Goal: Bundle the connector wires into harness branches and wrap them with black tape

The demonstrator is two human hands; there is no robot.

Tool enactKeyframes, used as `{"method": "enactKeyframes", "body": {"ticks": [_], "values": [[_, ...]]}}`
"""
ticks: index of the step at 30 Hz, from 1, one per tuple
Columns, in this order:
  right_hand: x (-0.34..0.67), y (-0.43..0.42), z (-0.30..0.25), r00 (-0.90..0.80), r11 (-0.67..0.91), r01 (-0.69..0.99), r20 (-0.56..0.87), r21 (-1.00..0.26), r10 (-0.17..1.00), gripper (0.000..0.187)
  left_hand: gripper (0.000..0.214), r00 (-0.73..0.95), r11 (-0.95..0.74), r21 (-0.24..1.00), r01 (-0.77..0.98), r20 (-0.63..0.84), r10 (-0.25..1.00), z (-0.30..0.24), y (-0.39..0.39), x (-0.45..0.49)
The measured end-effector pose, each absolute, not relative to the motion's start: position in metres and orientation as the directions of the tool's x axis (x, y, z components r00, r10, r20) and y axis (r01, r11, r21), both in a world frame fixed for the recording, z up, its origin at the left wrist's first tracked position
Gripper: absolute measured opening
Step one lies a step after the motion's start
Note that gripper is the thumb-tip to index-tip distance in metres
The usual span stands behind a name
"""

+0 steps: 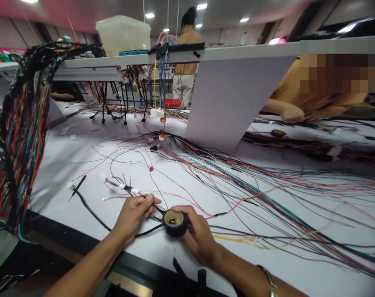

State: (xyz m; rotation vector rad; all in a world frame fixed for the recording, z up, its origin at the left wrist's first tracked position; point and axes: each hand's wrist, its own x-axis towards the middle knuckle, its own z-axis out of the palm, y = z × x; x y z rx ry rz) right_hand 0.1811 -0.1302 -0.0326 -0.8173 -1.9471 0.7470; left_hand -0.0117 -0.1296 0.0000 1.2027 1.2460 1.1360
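Observation:
My right hand (200, 236) grips a roll of black cloth tape (175, 223) by its side. The roll sits close to the table top, and a black cable (147, 234) passes beside it. My left hand (132, 218) pinches thin black wires (150, 202) between fingers and thumb, a short way from the roll. Past that hand lies a small branch of wires with white connectors (121, 187). Whether tape joins the roll to the wires is hidden by my fingers.
Many loose coloured wires (255, 194) spread across the white work table (63, 194). A thick multicoloured harness (23, 136) hangs at the left. A white board (230, 99) and overhead rail (128, 60) carry hanging cables. A co-worker's arm (292, 111) reaches in at the right; another person (185, 62) stands behind.

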Motion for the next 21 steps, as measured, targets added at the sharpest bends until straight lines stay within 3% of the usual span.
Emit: {"method": "enactKeyframes", "body": {"ticks": [3,6,11,16,18,21], "values": [[0.175,-0.124,-0.032,-0.307,0.33,0.27,0.244,-0.904,0.92,0.032,0.03,0.183,-0.181,0.981,0.074,0.166,0.969,0.004,-0.134,-0.015],[0.169,-0.123,-0.033,-0.283,0.209,0.211,0.145,-0.955,0.948,0.038,0.025,0.434,-0.297,0.946,0.129,0.216,0.875,0.02,-0.126,-0.014],[0.169,-0.132,-0.032,-0.302,0.41,0.167,0.35,-0.896,0.887,0.015,0.038,0.609,-0.268,0.926,0.267,0.053,0.791,0.04,-0.09,-0.004],[0.17,-0.13,-0.034,-0.323,0.362,0.282,0.268,-0.888,0.908,0.009,0.041,0.788,-0.331,0.872,0.36,-0.095,0.608,0.049,-0.056,0.008],[0.171,-0.128,-0.036,-0.282,0.358,0.319,0.272,-0.877,0.92,0.011,0.043,0.768,-0.239,0.897,0.373,-0.154,0.622,0.05,-0.054,0.011],[0.173,-0.128,-0.036,-0.261,0.426,0.312,0.355,-0.849,0.898,0.03,0.044,0.632,0.006,0.953,0.303,-0.206,0.747,0.045,-0.066,0.012]]}}
